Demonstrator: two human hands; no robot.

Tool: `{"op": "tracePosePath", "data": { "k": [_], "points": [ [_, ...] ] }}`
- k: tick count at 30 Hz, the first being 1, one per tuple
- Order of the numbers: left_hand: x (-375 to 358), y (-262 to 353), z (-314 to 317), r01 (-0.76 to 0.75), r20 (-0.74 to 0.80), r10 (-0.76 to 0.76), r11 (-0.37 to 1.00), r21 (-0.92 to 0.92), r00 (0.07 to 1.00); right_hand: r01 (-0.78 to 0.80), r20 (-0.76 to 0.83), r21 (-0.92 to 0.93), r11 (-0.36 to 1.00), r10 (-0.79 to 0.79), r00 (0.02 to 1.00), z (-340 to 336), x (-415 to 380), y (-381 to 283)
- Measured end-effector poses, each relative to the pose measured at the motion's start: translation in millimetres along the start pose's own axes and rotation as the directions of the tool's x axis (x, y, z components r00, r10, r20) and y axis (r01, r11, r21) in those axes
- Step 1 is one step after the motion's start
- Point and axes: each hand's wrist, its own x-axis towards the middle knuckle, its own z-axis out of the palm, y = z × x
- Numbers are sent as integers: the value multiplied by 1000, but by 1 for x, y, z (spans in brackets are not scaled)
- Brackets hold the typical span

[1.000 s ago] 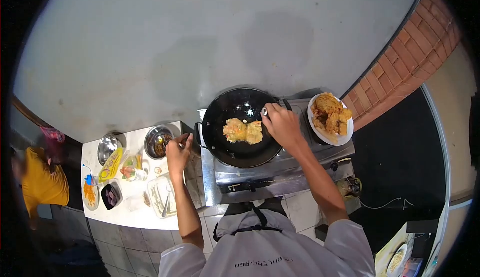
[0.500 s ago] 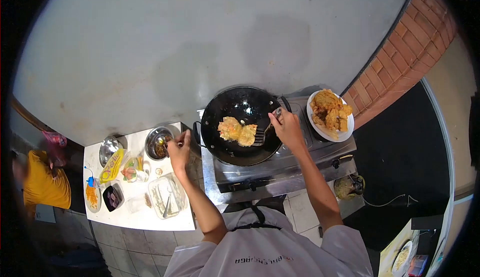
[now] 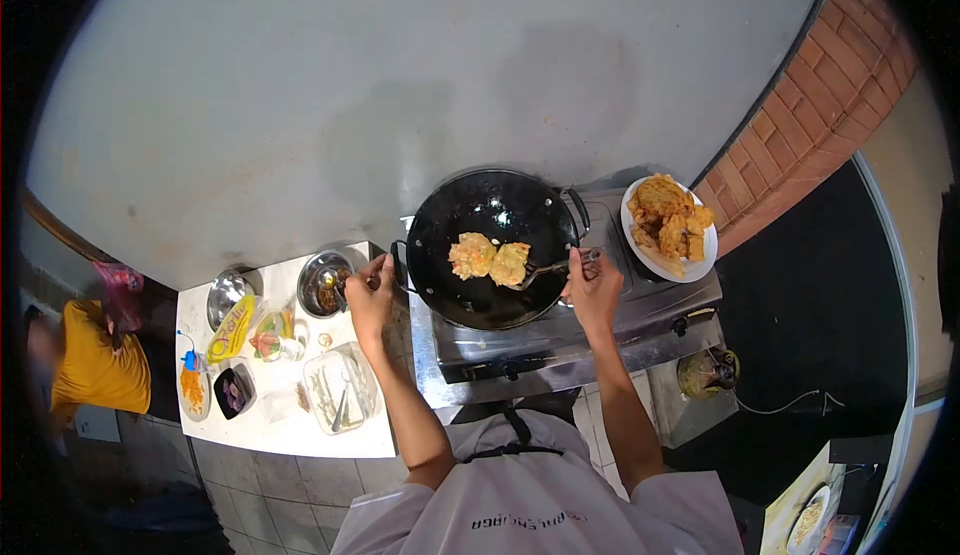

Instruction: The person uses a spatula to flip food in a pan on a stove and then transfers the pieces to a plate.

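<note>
Over the stove (image 3: 560, 340), right hand (image 3: 594, 290) gripping spatula (image 3: 545, 272) under fritters (image 3: 489, 260) in wok (image 3: 490, 217), left hand (image 3: 371, 295) closed on spoon (image 3: 332, 282) at steel bowl (image 3: 320, 273).

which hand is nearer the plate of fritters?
Right. The right hand holds the spatula at the wok's right rim, just left of the plate. The left hand is across the wok, by the metal bowl.

The picture is round and bent like a fish's eye, with black corners all around. Straight lines curve near the edges. The light is soft and even. Dim gray shadows lie on the wall (image 3: 430, 85). The wok (image 3: 492, 247) shines a little. Far things look fuzzy.
</note>
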Motion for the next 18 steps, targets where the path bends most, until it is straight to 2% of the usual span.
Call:
{"op": "tracePosePath", "data": {
  "k": [9,13,18],
  "points": [
    [1,2,4,-63,8,63,998,19,998,-25,-21,11,1000,26,999,-4,0,1],
    [1,7,2,-19,33,18,999,27,999,-44,-11,19,999,44,999,-6,1,5],
    [1,3,3,-20,31,20,1000,-4,999,45,9,-7,999,-45,999,-8,5,0]
  ]
}}
